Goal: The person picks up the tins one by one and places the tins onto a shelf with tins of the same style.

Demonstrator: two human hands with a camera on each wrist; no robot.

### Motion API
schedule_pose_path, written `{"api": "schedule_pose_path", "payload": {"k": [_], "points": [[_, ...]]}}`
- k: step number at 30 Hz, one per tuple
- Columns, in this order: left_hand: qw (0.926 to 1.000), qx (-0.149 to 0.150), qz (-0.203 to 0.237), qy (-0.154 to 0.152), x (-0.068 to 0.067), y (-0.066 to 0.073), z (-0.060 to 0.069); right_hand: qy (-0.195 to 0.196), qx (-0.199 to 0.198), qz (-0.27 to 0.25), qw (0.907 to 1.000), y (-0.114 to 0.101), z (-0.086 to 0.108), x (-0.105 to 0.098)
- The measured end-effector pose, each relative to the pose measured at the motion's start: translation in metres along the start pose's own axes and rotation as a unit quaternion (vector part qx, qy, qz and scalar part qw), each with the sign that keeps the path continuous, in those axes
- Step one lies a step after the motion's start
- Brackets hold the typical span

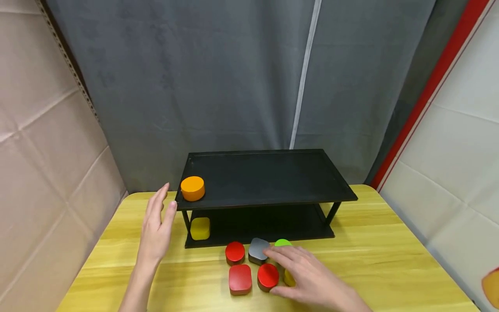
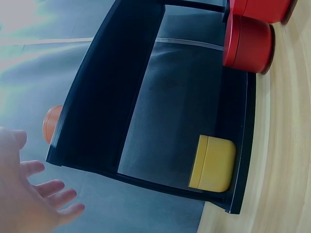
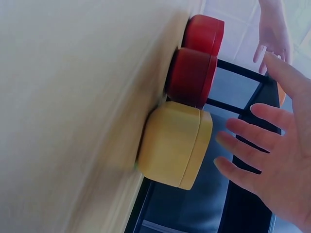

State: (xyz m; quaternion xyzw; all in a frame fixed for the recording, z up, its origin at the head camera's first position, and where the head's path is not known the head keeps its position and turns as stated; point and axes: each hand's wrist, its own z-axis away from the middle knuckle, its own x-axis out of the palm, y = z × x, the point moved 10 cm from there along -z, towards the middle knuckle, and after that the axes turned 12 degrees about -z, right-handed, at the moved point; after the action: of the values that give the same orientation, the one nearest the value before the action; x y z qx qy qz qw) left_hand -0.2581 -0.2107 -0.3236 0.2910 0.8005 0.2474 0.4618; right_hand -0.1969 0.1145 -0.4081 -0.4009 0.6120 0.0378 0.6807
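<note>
My left hand (image 1: 154,236) is raised beside the left front corner of a black two-tier rack (image 1: 257,177), fingers extended and holding nothing. Close to it, an orange round block (image 1: 192,189) sits on the upper tier. A yellow rounded-square block (image 2: 214,164) stands on the lower tier's left end. My right hand (image 1: 308,273) hovers with spread fingers over loose blocks on the table, gripping none. Around it lie a grey rounded-square block (image 1: 258,250), a red round block (image 1: 268,276) and partly covered green (image 1: 282,242) and yellow (image 3: 175,145) blocks.
Left of the right hand, another red round block (image 1: 235,252) and a red rounded-square block (image 1: 240,278) lie on the wooden table (image 1: 390,255). A grey curtain (image 1: 234,78) hangs behind the rack. Pale panels (image 1: 46,173) flank the table.
</note>
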Motion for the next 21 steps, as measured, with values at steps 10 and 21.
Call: {"api": "schedule_pose_path", "payload": {"k": [10,21], "points": [[0.9990,-0.027,0.001,-0.035,0.010,-0.016,-0.003,0.002,-0.013,0.023,0.9996,-0.006,-0.002,0.007],[0.9954,-0.044,0.024,-0.082,0.023,-0.025,-0.004,-0.048,-0.015,0.053,0.9973,-0.010,-0.010,0.023]]}}
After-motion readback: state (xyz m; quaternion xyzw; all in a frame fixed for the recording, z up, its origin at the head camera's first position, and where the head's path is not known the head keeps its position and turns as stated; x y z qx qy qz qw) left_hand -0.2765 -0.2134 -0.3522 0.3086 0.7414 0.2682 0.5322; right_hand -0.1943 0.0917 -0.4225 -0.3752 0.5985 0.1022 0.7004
